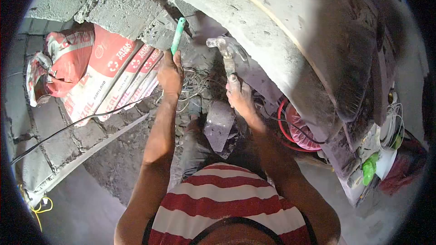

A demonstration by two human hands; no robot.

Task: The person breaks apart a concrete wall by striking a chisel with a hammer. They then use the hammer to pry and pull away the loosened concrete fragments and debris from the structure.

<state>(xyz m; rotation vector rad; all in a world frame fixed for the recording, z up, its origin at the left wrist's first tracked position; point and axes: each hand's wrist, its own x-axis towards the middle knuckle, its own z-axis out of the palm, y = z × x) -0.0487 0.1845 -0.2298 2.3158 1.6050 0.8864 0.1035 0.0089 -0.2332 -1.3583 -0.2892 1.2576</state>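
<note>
My left hand [170, 73] is closed around the lower part of a green-handled tool [178, 35]. The handle points up towards the rough concrete edge [136, 27], and what lies past it is dark and hard to make out. To the right, my right hand [239, 96] grips the handle of a dusty hammer [228, 59], its head up and near the underside of the concrete slab [281, 59]. Between and below the hands stands a grey angular block [219, 124]. Tangled wires [195, 84] lie between my hands.
Stacked red and white cement bags [106, 70] lean at the left, with a black cable [86, 119] crossing in front. A red round object [302, 129] sits right of my right arm. Further right are a green item [370, 168] and coiled wire [393, 124].
</note>
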